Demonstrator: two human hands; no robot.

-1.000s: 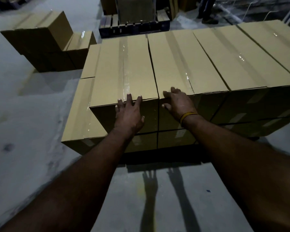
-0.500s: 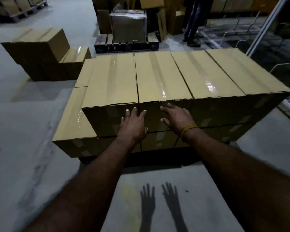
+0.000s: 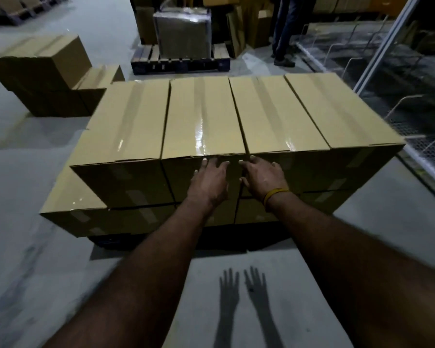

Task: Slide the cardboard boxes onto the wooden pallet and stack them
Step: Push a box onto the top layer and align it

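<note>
Several long taped cardboard boxes (image 3: pixel 204 116) lie side by side as the top layer of a stack in front of me. A lower layer (image 3: pixel 68 197) sticks out at the left. The dark pallet (image 3: pixel 111 241) under the stack shows only as a shadowed strip at the floor. My left hand (image 3: pixel 209 182) lies flat, fingers straight, against the near end face of the second box from the left. My right hand (image 3: pixel 263 175), with a yellow wristband, presses flat on the near end face of the box beside it.
A separate pile of boxes (image 3: pixel 45 74) stands on the floor at far left. Behind the stack, a pallet (image 3: pixel 181 62) carries a wrapped load (image 3: pixel 183 33). A person (image 3: pixel 284 28) stands at the back right. Metal mesh racks (image 3: pixel 412 101) run along the right.
The view has pulled back from the stack and shifted right along it. Both hands slid from the top front edge down onto the end faces and moved closer together.
</note>
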